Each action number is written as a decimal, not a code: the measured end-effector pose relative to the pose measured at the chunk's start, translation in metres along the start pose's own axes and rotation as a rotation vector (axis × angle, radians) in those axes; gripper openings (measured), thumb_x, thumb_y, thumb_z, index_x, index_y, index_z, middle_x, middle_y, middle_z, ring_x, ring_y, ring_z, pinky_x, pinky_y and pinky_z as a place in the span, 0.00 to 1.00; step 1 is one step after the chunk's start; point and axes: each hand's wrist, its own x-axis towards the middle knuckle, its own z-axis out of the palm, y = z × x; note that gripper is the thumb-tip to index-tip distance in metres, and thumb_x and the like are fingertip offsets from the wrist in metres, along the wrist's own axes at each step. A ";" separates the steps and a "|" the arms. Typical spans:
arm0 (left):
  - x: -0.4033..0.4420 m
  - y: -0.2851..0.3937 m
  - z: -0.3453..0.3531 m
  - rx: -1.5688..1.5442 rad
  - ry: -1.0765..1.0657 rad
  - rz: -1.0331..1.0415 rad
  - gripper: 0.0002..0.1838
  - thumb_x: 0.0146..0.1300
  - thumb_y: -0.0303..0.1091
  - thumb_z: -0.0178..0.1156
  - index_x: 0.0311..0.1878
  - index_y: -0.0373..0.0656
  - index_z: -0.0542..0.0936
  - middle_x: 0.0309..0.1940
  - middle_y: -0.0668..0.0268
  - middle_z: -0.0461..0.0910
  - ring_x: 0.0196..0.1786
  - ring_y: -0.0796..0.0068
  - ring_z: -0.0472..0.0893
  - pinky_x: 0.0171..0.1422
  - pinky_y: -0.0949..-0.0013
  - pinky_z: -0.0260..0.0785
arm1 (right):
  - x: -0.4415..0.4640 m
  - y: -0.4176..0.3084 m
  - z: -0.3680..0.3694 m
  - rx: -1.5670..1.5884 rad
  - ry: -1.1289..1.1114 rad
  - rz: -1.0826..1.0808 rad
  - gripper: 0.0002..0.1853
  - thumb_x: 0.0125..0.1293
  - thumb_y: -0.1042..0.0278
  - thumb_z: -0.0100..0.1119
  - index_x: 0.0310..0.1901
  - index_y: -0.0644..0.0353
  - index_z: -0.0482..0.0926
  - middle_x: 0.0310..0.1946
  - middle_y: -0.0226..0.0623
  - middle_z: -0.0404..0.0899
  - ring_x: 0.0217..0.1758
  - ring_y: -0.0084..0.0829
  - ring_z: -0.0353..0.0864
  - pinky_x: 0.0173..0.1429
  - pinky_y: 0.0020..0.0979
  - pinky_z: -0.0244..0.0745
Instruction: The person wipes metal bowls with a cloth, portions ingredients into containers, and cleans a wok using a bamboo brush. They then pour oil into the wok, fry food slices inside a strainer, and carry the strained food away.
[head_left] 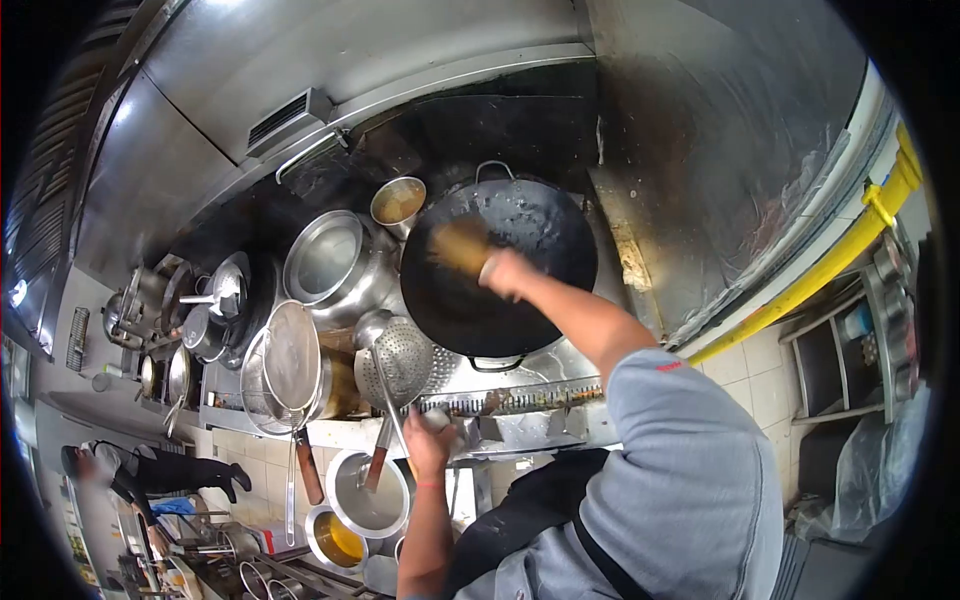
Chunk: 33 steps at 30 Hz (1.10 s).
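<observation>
My right hand is closed on a tan wok brush, smeared by motion, inside the large black wok. Wet, shiny patches and bubbles show on the wok's far inner wall. Nearer my body, my left hand is wrapped round the long metal handle of a ladle. Something white, perhaps a cloth, shows at its fingers. The ladle's bowl lies over a perforated skimmer, whose wooden handle points towards me beside my left hand.
Left of the wok stand a metal pot of brownish contents and a big lidded pot. A mesh strainer rests on another pot. Below are a white pot and a bowl of yellow liquid. Another person stands far left.
</observation>
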 end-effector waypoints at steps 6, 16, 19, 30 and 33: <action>-0.066 -0.012 -0.044 -0.479 0.162 -0.293 0.33 0.53 0.28 0.71 0.61 0.28 0.69 0.53 0.50 0.76 0.52 0.64 0.79 0.56 0.65 0.72 | -0.073 0.049 -0.117 -0.553 -0.400 -0.244 0.29 0.52 0.50 0.68 0.58 0.43 0.79 0.48 0.43 0.83 0.50 0.41 0.82 0.57 0.38 0.75; -0.235 -0.028 -0.028 -0.680 -0.120 -0.574 0.23 0.58 0.28 0.66 0.56 0.30 0.75 0.45 0.56 0.82 0.46 0.71 0.82 0.51 0.70 0.74 | -0.179 0.125 -0.085 0.305 0.701 -0.182 0.27 0.59 0.62 0.68 0.57 0.62 0.69 0.41 0.38 0.78 0.40 0.29 0.77 0.44 0.31 0.74; -0.289 -0.034 -0.023 -0.658 -0.099 -0.569 0.24 0.57 0.31 0.68 0.56 0.30 0.75 0.45 0.57 0.82 0.45 0.70 0.82 0.51 0.68 0.74 | -0.246 0.212 0.005 0.288 0.573 -0.008 0.32 0.55 0.64 0.70 0.58 0.68 0.67 0.47 0.45 0.76 0.47 0.36 0.77 0.52 0.34 0.73; -0.515 -0.051 -0.050 -0.629 0.002 -0.943 0.28 0.56 0.38 0.69 0.56 0.30 0.75 0.47 0.53 0.82 0.46 0.67 0.82 0.52 0.66 0.74 | -0.332 0.105 0.066 -0.643 0.381 -0.874 0.28 0.56 0.66 0.69 0.56 0.66 0.69 0.51 0.54 0.72 0.57 0.50 0.71 0.63 0.44 0.64; -0.562 -0.051 -0.052 -0.627 -0.004 -1.061 0.28 0.56 0.37 0.68 0.57 0.30 0.75 0.47 0.54 0.82 0.45 0.68 0.82 0.53 0.67 0.73 | -0.356 0.090 0.164 -0.173 -0.383 -0.631 0.06 0.65 0.71 0.59 0.40 0.63 0.80 0.36 0.42 0.79 0.41 0.36 0.79 0.48 0.34 0.73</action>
